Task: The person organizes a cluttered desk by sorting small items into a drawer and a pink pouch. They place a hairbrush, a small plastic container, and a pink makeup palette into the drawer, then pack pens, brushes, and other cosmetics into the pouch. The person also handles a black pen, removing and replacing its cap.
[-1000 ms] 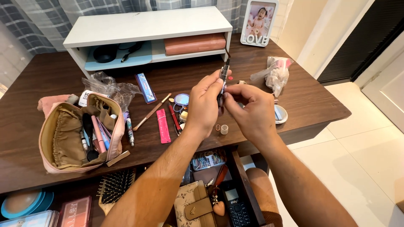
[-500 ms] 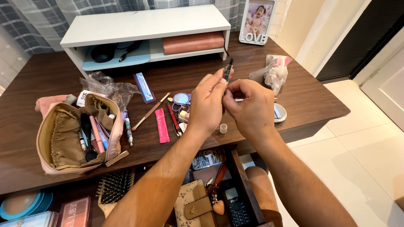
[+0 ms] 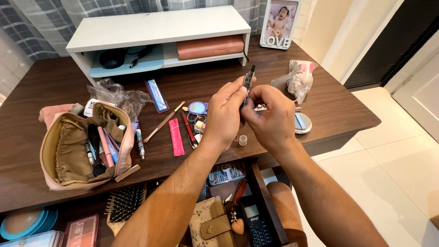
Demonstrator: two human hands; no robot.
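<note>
Both my hands meet above the middle of the brown desk (image 3: pixel 55 87). My left hand (image 3: pixel 224 114) and my right hand (image 3: pixel 272 119) pinch a slim black pen-like stick (image 3: pixel 248 80) that stands nearly upright, its tip poking out above my fingers. Its lower part is hidden between my fingers. On the desk just below my hands lie a small white cap (image 3: pixel 243 140) and a small ring (image 3: pixel 236 138).
An open pink pouch (image 3: pixel 68 146) with brushes and pens lies at the left. Loose pens, a pink strip (image 3: pixel 176 136) and a round compact (image 3: pixel 197 108) lie mid-desk. A white shelf (image 3: pixel 155 27), photo frame (image 3: pixel 278 23), plastic bag (image 3: pixel 297 80) and an open drawer (image 3: pixel 238 206) surround them.
My hands with the black stick have risen slightly and shifted right, and my fingers have regripped it a little. The stick now stands more upright.
</note>
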